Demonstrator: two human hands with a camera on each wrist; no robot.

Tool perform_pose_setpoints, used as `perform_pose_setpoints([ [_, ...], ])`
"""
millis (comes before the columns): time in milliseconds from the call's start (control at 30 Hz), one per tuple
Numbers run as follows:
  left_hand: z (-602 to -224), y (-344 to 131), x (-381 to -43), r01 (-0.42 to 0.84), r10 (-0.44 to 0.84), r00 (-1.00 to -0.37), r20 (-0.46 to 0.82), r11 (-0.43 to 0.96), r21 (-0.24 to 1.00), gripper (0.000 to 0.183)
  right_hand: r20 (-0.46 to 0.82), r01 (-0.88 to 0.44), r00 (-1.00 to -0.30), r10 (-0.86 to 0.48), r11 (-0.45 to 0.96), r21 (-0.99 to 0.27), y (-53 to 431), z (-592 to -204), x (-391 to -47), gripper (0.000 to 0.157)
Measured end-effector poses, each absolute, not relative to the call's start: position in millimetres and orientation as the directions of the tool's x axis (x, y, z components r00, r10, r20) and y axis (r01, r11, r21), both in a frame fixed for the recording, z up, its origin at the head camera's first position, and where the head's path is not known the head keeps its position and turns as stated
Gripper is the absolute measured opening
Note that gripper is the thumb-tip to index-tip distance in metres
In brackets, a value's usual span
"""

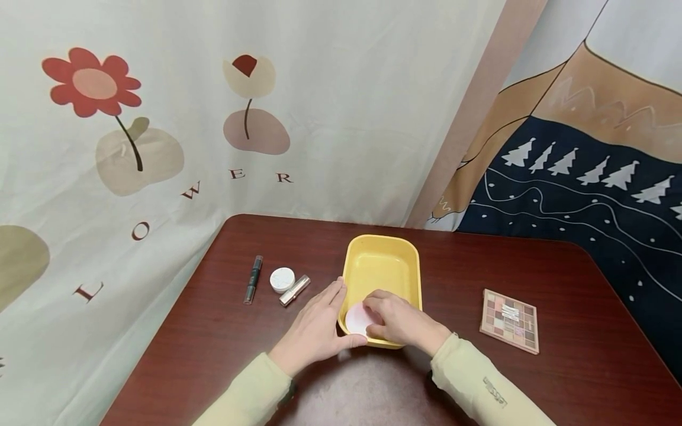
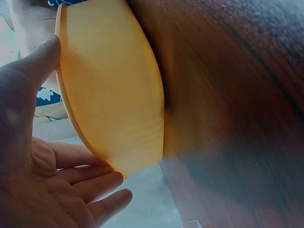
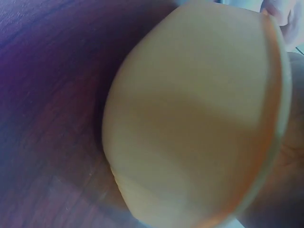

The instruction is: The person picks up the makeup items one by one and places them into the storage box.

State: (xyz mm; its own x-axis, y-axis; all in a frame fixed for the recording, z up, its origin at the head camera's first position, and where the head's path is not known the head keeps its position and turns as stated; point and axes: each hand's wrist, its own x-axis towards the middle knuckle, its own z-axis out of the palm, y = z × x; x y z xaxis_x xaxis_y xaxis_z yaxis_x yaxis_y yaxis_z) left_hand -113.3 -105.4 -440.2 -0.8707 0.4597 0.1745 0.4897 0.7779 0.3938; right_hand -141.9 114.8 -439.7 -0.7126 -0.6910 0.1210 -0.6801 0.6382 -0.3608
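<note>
On the dark red wood-grained table (image 1: pixel 215 331), left to right: a slim black pen-shaped tube (image 1: pixel 253 279), a round white jar (image 1: pixel 282 279) and a shiny cylindrical lipstick tube (image 1: pixel 295 290). Your left hand (image 1: pixel 315 326) is spread around the near-left corner of the deep yellow rounded-rectangular tray (image 1: pixel 380 269). Inside that corner lies the pale pink disc (image 1: pixel 356 321), which your right hand (image 1: pixel 402 320), fingers bent, appears to pinch. A square multicoloured palette (image 1: pixel 510 321) lies farther right. You are probably setting down or lifting the disc; either calls for steadying the tray. The left wrist view adds your thumb against the rim; both wrist views show outer walls, hiding the disc visible from the head.
</note>
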Motion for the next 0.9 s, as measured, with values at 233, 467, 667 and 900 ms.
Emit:
perform_pose_setpoints([
  [233,-441.0,-105.3,-113.6,0.484,0.452,-0.874,0.177,0.785,0.387,0.109,0.17,-0.678,-0.73,-0.662,0.667,-0.309,122.4,-430.4,-136.9,0.041],
  [467,-442.0,-105.2,-113.4,0.485,0.451,-0.874,0.183,0.785,0.385,0.109,0.196,-0.612,-0.79,-0.581,0.72,-0.329,135.9,-418.5,-130.2,0.042],
  [667,-441.2,-105.0,-113.6,0.494,0.454,-0.869,0.196,0.779,0.386,0.11,0.239,-0.565,-0.825,-0.512,0.746,-0.352,152.0,-412.3,-123.8,0.044],
  [900,-441.5,-104.9,-114.2,0.49,0.454,-0.871,0.186,0.78,0.39,0.111,0.265,-0.526,-0.849,-0.457,0.769,-0.362,172.7,-407.4,-122.0,0.044],
])
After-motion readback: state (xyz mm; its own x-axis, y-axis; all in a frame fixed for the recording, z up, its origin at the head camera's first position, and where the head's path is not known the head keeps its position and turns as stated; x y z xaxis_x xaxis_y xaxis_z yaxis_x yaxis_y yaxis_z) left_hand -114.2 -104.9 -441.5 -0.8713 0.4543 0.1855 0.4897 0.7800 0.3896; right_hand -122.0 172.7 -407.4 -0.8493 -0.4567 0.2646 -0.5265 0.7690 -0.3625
